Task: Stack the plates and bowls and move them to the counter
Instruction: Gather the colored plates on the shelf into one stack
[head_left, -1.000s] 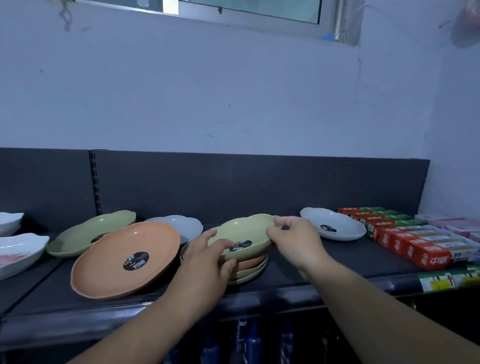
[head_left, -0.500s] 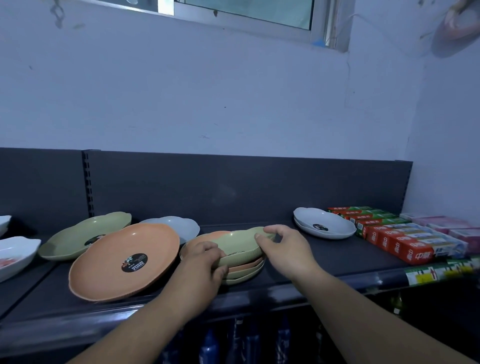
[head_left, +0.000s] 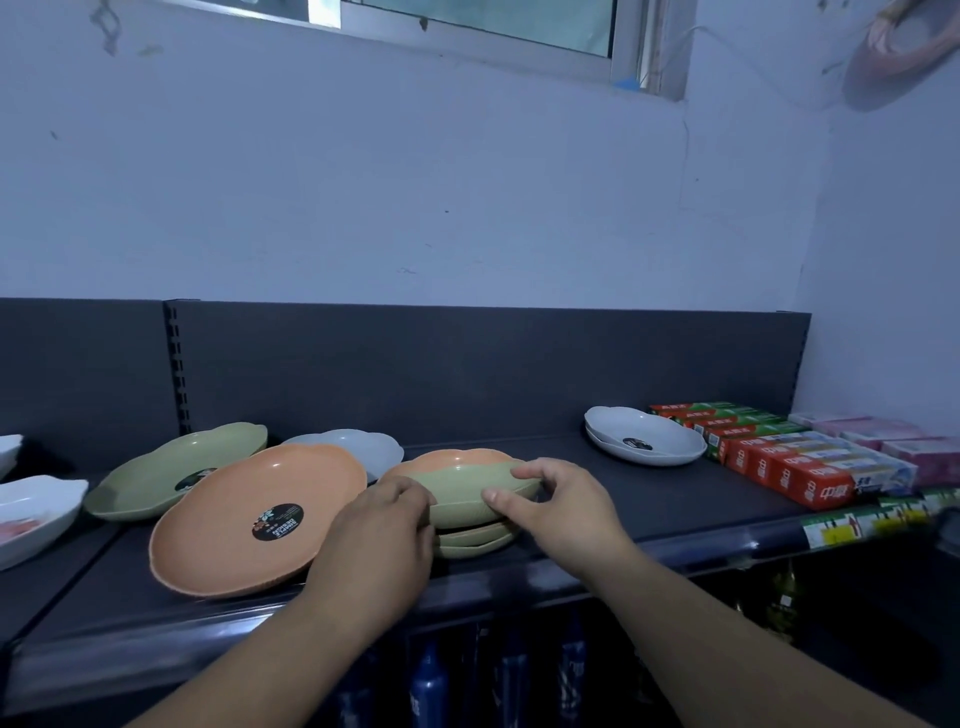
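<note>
A small stack of scalloped plates (head_left: 470, 535) sits mid-shelf, green below and an orange one (head_left: 452, 460) showing at the back. My left hand (head_left: 382, 535) and my right hand (head_left: 561, 506) both grip the top green plate (head_left: 467, 491) by its rim, holding it tilted onto the stack. A large orange plate (head_left: 249, 519) with a black sticker leans to the left. Behind it lie a green plate (head_left: 166, 467) and a pale grey plate (head_left: 374, 447). A white plate (head_left: 644, 436) sits to the right.
Red and green toothpaste boxes (head_left: 779, 457) and pink boxes (head_left: 883, 436) fill the shelf's right end. White dishes (head_left: 31, 504) stand at the far left. The dark shelf (head_left: 649, 499) has a back panel and a front rail with price tags; bottles (head_left: 428, 686) stand below.
Both hands have lowered the green plate from a steep tilt down onto the stack. The view has shifted slightly to the right.
</note>
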